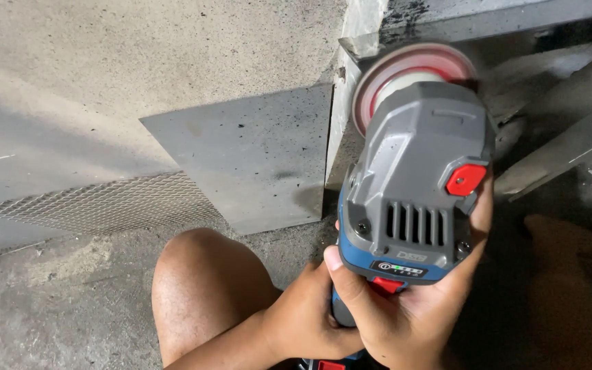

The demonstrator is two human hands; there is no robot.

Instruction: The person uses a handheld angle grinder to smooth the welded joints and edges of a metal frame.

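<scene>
Mesh [104,205]: far left of grinder, flat on concrete.
Plate [255,157]: grey metal sheet, just left of grinder.
Knee [203,288]: bare, lower left of grinder.
Left hand [303,318]: fingers closed around grinder's handle.
Grinder [416,178]: grey and blue, disc [405,68] pointing away.
Right hand [412,308]: fingers wrapped around grinder's body.
</scene>
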